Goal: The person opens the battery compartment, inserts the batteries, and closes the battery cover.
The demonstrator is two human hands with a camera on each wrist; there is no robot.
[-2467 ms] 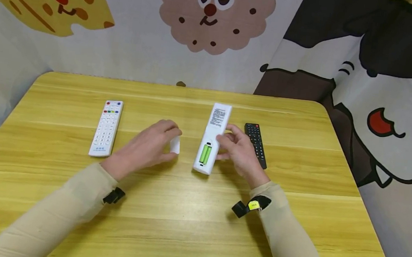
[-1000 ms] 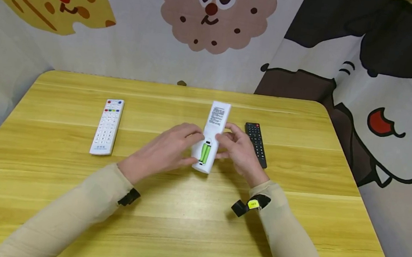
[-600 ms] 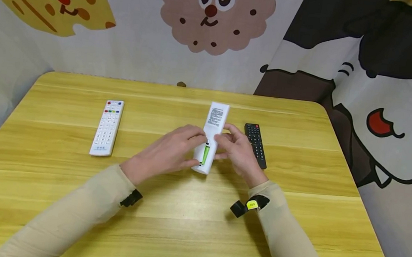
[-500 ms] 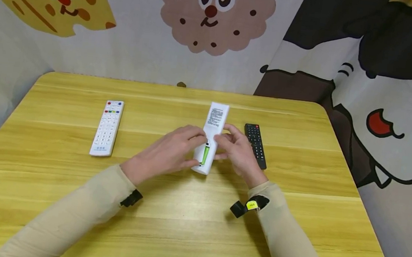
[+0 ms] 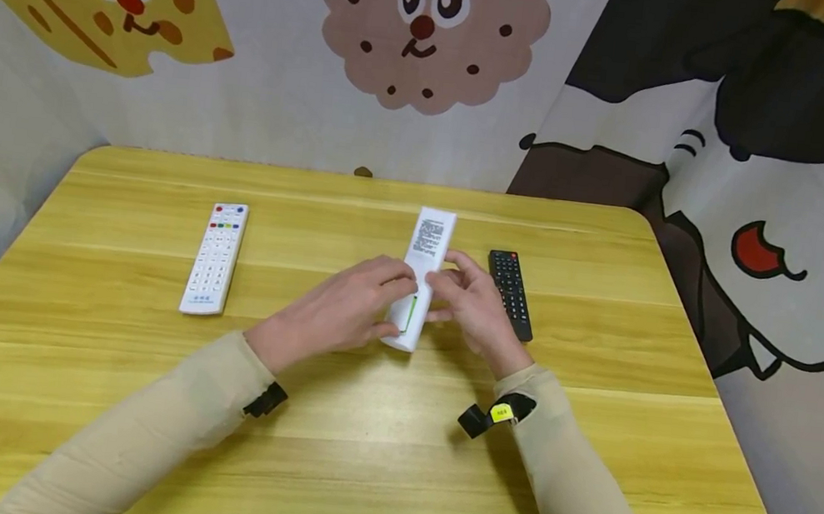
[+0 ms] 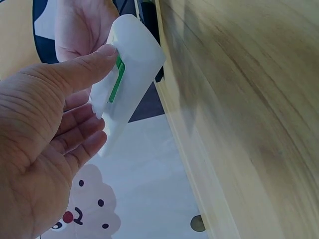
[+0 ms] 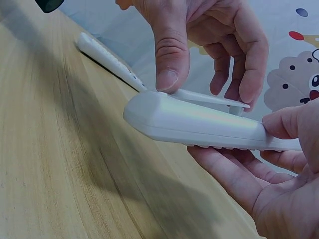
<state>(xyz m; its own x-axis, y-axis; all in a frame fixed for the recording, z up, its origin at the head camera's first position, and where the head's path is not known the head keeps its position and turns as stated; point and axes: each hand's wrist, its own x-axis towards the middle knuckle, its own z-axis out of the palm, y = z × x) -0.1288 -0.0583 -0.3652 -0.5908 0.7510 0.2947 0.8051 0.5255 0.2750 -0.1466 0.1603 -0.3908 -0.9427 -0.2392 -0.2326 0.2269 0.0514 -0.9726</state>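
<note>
A white remote control (image 5: 431,238) is face-down over the middle of the table, gripped along its right side by my right hand (image 5: 476,307). In the right wrist view the thumb lies on its back and the fingers are under its buttons. My left hand (image 5: 347,300) pinches the white battery cover (image 7: 209,98), which lies tilted over the compartment, one end low on the remote and the other raised. A strip of green battery (image 6: 116,82) shows beside the cover in the left wrist view. The rest of the compartment is hidden.
A second white remote control (image 5: 214,260) lies face-up on the wooden table (image 5: 360,461) at the left. To the right, partly behind my right hand, is a black remote control (image 5: 512,288). A cartoon-printed cloth (image 5: 262,107) hangs beyond the table's back edge.
My left hand has moved right, bringing the battery cover onto the remote's back. Both green batteries showed earlier; now the cover and fingers leave only a thin strip visible. My right hand keeps its grip.
</note>
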